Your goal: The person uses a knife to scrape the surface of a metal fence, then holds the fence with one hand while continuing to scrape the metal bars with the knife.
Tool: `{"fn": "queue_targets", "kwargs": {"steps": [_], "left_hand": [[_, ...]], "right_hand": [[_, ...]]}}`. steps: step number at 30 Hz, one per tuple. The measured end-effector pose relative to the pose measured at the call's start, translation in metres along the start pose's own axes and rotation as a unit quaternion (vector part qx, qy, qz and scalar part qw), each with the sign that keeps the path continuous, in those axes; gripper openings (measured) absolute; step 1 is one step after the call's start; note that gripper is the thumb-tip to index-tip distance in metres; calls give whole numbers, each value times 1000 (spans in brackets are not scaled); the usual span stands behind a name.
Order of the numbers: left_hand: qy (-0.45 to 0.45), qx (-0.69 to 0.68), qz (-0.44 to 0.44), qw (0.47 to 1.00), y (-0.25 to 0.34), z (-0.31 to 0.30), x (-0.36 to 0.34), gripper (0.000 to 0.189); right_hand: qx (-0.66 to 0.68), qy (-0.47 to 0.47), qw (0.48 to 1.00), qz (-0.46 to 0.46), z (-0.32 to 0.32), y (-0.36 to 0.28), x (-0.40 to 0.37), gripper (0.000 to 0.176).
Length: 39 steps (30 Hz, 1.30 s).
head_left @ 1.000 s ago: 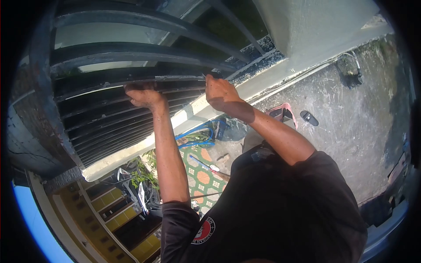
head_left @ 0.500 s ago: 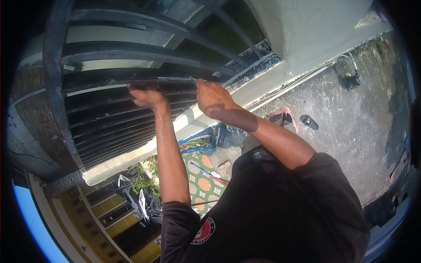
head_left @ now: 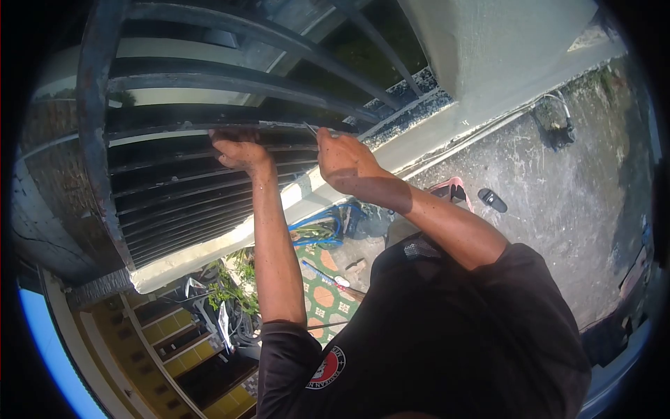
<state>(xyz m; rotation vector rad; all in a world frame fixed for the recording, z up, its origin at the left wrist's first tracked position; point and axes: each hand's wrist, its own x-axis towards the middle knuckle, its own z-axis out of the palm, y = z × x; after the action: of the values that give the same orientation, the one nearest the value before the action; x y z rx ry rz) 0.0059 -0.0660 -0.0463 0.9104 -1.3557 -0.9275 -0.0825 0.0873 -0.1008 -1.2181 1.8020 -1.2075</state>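
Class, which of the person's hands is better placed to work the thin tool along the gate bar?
Right, probably. The right hand pinches the thin tool, tip against the bar; the left hand grips that bar further along, likely bracing.

1. This is the outdoor front yard of a home, in full sun.
2. A dark metal gate (head_left: 230,80) of flat bars stands above a low pale wall (head_left: 209,248), beside a concrete pillar (head_left: 481,42).
3. The ground (head_left: 572,209) is bare, stained concrete, and a sandal (head_left: 493,200) lies on it.
4. A blue hose (head_left: 314,225) lies looped near plants (head_left: 234,283) and a green-and-orange patterned mat (head_left: 324,293).
5. A yellow house front (head_left: 167,332) with dark frames shows at the lower left.
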Motion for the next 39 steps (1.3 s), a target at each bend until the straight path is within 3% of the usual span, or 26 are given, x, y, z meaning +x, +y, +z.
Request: {"fn": "queue_targets", "kwargs": {"steps": [4,7,10,12,18,20,24,28,34,39], "left_hand": [[38,-7,-19,999,11,7,-6,50],[-2,1,-2,1000,4,3,0,49],[21,-10,-5,1000,4,7,-2,48],[30,-15,-3,999,7,7,-5,48],[27,-20,0,999,7,8,-4,43],[22,-14,3,1000,10,10,-4,42],[29,-26,-6,999,1,7,2,43],[51,-19,-8,999,8,12,-5,44],[38,-15,-6,999,8,10,-5,44],[45,-22,-9,999,7,13,-2,44]], "right_hand": [[-9,0,999,54,1,11,14,21],[-25,-4,999,32,-5,1,7,21],[-17,3,1000,8,4,8,6,22],[-22,-5,997,69,6,17,15,22],[17,6,1000,3,7,6,9,25],[-15,1,999,43,9,16,17,24],[3,-1,1000,-8,-3,-2,6,22],[-8,-12,999,44,0,4,18,22],[23,-6,1000,-16,-10,-9,5,23],[-7,-31,999,11,-12,-4,15,22]]}}
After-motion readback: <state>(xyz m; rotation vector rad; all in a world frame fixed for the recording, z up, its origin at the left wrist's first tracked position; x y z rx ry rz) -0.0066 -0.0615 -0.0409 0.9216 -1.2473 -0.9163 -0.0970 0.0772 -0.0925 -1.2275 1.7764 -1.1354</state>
